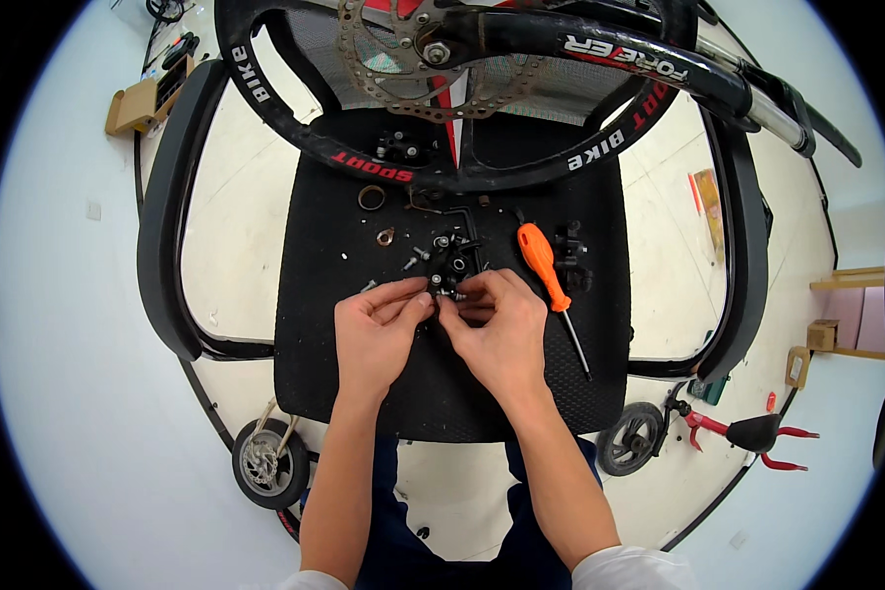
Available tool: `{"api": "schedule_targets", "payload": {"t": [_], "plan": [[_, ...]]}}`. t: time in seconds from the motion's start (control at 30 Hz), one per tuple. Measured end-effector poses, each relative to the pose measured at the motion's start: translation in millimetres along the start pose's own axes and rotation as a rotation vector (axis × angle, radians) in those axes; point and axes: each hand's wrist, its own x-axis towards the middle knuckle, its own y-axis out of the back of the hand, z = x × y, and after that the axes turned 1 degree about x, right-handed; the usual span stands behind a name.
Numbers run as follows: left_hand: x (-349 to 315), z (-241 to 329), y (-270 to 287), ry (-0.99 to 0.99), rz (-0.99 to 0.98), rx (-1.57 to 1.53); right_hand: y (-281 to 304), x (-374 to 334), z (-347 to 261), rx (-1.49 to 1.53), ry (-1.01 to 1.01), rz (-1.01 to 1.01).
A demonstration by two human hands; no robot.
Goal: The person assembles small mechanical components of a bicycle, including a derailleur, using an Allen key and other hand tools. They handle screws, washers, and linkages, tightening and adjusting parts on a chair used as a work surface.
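A small black brake caliper (455,264) with silver bolts sits over the black chair seat (393,413), between my hands. My left hand (376,329) pinches its near left side with thumb and forefinger. From the other side my right hand (501,329) holds it, fingers curled and partly hidden. Whatever small piece lies between the fingertips is too small to make out. Just beyond is a black hex key (470,228). Loose silver bolts (415,258) lie left of the caliper, along with a brass-coloured ring (371,198) and a small copper-coloured nut (385,237).
An orange-handled screwdriver (541,258) lies right of my right hand, beside black parts (572,256). Across the far seat stands a black bicycle wheel (364,169) with a disc rotor (364,74) and fork (560,44). Armrests (172,216) flank the seat. Another black part (400,147) sits behind the rim.
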Motion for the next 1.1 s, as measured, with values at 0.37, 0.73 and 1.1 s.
{"api": "schedule_targets", "payload": {"t": [0.37, 0.73, 1.1], "plan": [[1.2, -3.9, -2.6, -0.050, 0.016, 0.080, -2.4, 1.4, 0.8, 0.069, -0.037, 0.022], [5.1, -7.6, -9.6, 0.041, 0.121, -0.089, 6.3, 10.5, 21.5, 0.325, -0.214, -0.132], [17.2, -22.0, -9.7, 0.047, 0.149, -0.226, -5.4, 7.1, 24.0, 0.477, -0.389, -0.173]]}}
